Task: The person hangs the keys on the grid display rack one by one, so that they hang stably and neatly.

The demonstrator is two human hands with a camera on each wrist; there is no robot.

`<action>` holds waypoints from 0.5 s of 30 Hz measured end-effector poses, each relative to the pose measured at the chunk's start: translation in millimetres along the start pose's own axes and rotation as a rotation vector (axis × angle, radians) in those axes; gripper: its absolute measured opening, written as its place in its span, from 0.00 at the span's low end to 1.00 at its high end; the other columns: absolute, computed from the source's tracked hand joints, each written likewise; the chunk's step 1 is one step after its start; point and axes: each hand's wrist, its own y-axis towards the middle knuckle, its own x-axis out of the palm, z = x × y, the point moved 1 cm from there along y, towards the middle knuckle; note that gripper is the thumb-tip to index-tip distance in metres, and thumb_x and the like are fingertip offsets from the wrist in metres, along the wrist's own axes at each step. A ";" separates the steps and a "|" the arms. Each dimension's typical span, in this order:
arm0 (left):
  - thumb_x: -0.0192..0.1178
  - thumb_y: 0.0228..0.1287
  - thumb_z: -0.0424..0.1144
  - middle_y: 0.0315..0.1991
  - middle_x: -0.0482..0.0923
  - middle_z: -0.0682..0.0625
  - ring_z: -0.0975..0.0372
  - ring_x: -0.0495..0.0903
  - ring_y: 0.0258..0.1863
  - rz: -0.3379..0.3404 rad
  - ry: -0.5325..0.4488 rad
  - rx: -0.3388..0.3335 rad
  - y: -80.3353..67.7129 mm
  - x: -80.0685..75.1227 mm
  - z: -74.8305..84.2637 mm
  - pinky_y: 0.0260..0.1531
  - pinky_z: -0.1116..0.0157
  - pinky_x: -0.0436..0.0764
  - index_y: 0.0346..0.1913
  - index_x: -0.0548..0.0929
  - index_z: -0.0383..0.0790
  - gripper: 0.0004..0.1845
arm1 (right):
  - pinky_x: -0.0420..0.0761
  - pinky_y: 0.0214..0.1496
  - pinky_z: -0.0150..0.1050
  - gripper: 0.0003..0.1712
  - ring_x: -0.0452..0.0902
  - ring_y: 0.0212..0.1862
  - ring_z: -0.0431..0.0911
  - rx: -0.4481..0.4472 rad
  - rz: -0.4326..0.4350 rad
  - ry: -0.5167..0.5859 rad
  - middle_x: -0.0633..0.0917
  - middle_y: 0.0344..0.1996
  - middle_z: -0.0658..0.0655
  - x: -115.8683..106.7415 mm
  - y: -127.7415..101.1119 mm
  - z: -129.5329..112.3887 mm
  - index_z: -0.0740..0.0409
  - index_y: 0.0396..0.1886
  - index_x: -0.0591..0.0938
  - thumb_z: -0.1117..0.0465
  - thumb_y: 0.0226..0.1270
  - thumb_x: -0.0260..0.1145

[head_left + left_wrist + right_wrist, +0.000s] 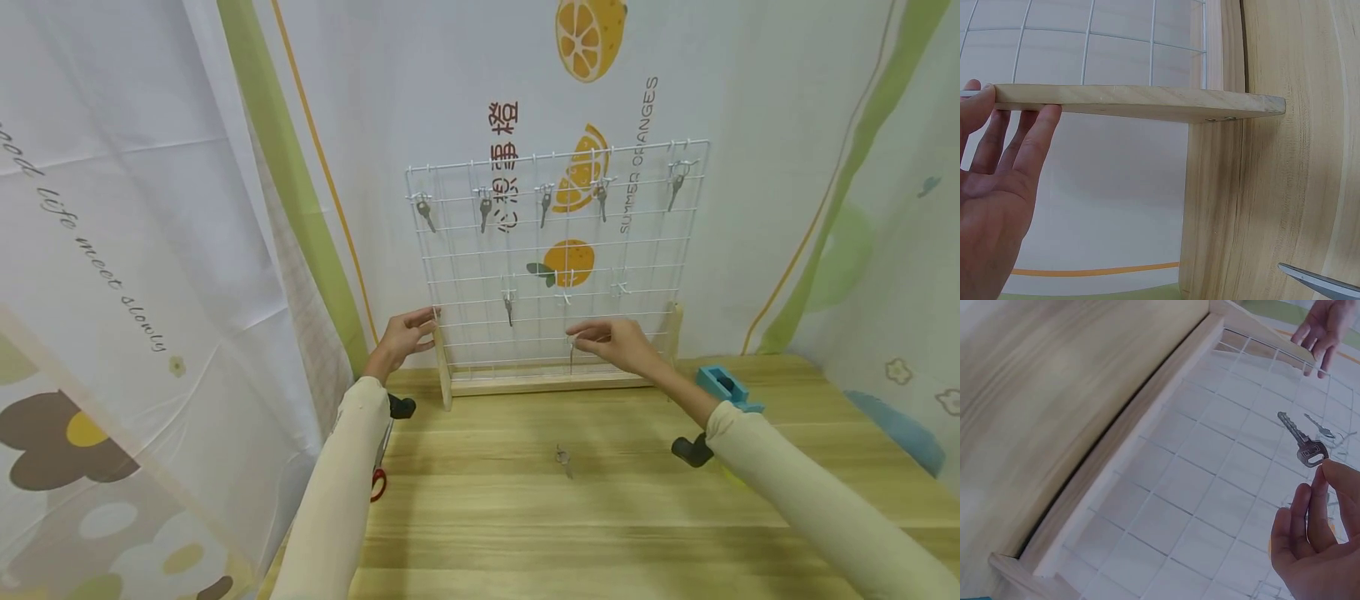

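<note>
A white wire grid rack (465, 250) stands upright in a wooden frame on the table. My left hand (407, 336) holds the left wooden upright (1122, 95), thumb on one side and fingers on the other. My right hand (618, 343) pinches a metal key (1304, 440) by its head, the blade pointing away from the fingers, in front of the lower part of the grid. Several keys hang from hooks along the top row, and one key (509, 310) hangs lower down. Right of it, two white hooks (564, 298) carry no key. Another key (563, 461) lies on the table.
Scissors with red handles (378, 483) lie left on the wooden table (480, 517), partly behind the left forearm. A blue tape dispenser (723, 385) stands at the right, beyond the right forearm. A printed curtain (360, 92) hangs close behind the rack.
</note>
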 end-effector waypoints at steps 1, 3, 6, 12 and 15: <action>0.53 0.82 0.31 0.77 0.65 0.40 0.49 0.65 0.76 0.000 -0.003 -0.001 -0.4 -0.1 0.2 0.67 0.53 0.78 0.78 0.67 0.36 0.26 | 0.91 0.42 0.49 0.12 0.90 0.41 0.56 0.003 0.002 0.001 0.92 0.39 0.62 -2.1 2.0 -1.4 0.61 0.52 0.90 0.65 0.71 0.72; 0.53 0.82 0.31 0.77 0.66 0.40 0.49 0.65 0.76 -0.001 -0.005 -0.002 -0.7 -0.2 0.0 0.67 0.53 0.78 0.78 0.67 0.37 0.26 | 0.91 0.41 0.46 0.13 0.90 0.41 0.57 0.004 0.006 0.001 0.92 0.40 0.62 -6.1 6.3 -4.9 0.62 0.53 0.89 0.64 0.71 0.72; 0.53 0.82 0.31 0.77 0.66 0.41 0.49 0.66 0.76 0.000 -0.005 -0.005 -1.0 -0.6 0.2 0.67 0.52 0.78 0.78 0.68 0.37 0.26 | 0.90 0.41 0.43 0.13 0.90 0.42 0.57 0.020 0.013 0.001 0.92 0.41 0.62 -11.9 12.4 -11.3 0.62 0.53 0.89 0.64 0.72 0.72; 0.53 0.82 0.31 0.77 0.66 0.41 0.49 0.65 0.76 -0.002 -0.004 -0.004 0.1 -0.6 0.0 0.67 0.53 0.79 0.78 0.68 0.38 0.26 | 0.91 0.45 0.52 0.13 0.89 0.43 0.58 0.058 0.059 -0.018 0.91 0.42 0.62 -19.9 23.5 -17.7 0.61 0.54 0.89 0.63 0.72 0.72; 0.53 0.82 0.31 0.77 0.66 0.42 0.49 0.65 0.76 0.000 -0.002 -0.007 1.1 -0.7 -0.6 0.66 0.54 0.79 0.78 0.68 0.38 0.26 | 0.91 0.46 0.53 0.13 0.89 0.44 0.59 0.066 0.076 -0.024 0.91 0.43 0.63 -21.5 27.5 -16.6 0.62 0.54 0.89 0.63 0.73 0.71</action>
